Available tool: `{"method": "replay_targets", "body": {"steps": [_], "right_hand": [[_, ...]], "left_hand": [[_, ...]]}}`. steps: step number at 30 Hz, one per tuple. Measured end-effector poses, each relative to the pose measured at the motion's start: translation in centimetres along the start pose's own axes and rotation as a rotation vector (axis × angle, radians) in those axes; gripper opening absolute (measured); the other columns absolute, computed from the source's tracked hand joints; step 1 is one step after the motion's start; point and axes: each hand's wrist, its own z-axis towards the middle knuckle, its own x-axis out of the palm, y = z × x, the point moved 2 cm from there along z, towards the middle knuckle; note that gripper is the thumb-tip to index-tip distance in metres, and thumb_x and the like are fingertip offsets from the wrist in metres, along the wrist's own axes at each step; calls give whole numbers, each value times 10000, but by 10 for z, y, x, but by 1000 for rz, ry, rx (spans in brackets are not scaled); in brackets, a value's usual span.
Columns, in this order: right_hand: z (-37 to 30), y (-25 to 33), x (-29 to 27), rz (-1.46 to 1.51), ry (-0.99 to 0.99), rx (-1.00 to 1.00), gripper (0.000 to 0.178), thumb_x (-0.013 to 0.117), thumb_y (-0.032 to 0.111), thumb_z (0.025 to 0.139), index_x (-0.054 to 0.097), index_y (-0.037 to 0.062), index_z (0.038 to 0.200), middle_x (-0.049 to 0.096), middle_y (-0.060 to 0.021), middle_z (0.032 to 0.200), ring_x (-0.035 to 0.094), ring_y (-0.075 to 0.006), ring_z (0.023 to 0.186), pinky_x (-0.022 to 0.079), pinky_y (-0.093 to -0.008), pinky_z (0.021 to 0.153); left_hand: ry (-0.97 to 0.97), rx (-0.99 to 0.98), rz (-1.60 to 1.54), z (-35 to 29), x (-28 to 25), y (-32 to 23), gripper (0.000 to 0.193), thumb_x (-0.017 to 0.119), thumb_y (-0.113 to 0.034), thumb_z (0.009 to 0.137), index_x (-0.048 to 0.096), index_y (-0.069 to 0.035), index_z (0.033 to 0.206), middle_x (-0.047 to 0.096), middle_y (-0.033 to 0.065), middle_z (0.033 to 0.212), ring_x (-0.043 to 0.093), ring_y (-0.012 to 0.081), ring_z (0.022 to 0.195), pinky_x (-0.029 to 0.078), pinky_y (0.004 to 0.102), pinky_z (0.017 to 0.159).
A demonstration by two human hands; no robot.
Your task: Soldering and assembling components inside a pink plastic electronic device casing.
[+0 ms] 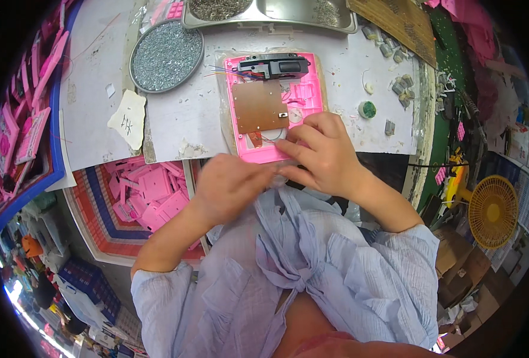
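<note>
**Fingers meet at the near edge of a pink housing**

A pink plastic housing (274, 107) lies open side up on the white work surface (181, 113), straight ahead of the person. A brown circuit board (258, 106) sits inside it, a black module (274, 65) with thin coloured wires lies across its far end. The right hand (324, 152) rests on the housing's near right corner, fingers curled and close together; the left hand (231, 185) is pinched narrow just below the near edge, its fingertips nearly meeting the right ones. What they pinch is too small to tell. A good way to work here, by judgement, is to keep the right hand pressing the housing flat while the left feeds the small piece in, clear of the wires.

A round metal dish (166, 55) to the far left is full of small silvery screws. A steel tray (270, 13) beyond holds more small metal parts in two compartments. Below the table edge, a striped basket (106, 232) holds loose pink plastic pieces.
</note>
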Motion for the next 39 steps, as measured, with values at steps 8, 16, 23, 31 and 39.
{"method": "replay_targets", "body": {"steps": [8, 16, 23, 31, 39], "right_hand": [[19, 28, 25, -11, -26, -12, 445, 831, 283, 729, 701, 81, 1103, 640, -44, 1042, 576, -260, 999, 422, -465, 892], [21, 25, 43, -11, -42, 33, 345, 846, 265, 702, 663, 125, 959, 633, -24, 1000, 577, -259, 939, 389, -467, 875], [25, -8, -11, 180, 135, -33, 225, 789, 221, 791, 671, 105, 943, 645, -46, 937, 614, -255, 932, 446, -417, 892], [103, -213, -218, 40, -295, 529, 215, 728, 183, 912, 748, -22, 974, 744, -61, 883, 672, -129, 803, 527, -301, 736], [370, -327, -240, -54, -666, -108, 149, 701, 132, 849, 710, 24, 951, 701, -168, 907, 696, -314, 873, 548, -402, 754]], "left_hand": [[144, -317, 99, -34, 14, -8, 159, 758, -142, 821, 608, -100, 792, 549, 54, 767, 568, 259, 631, 451, 393, 574], [324, -282, -119, -9, -25, 5, 172, 764, -173, 826, 632, -88, 898, 564, 85, 817, 596, 287, 718, 466, 397, 610], [102, -116, -51, -4, -9, 34, 222, 797, -142, 793, 640, -104, 945, 588, 83, 794, 602, 307, 674, 457, 421, 544], [198, 85, -152, 21, -17, 47, 234, 769, -179, 791, 661, -123, 991, 545, 50, 737, 590, 277, 643, 453, 421, 543], [266, -16, -125, 10, -21, 44, 240, 833, -179, 787, 697, -140, 982, 588, 29, 778, 599, 246, 667, 454, 394, 560]]}}
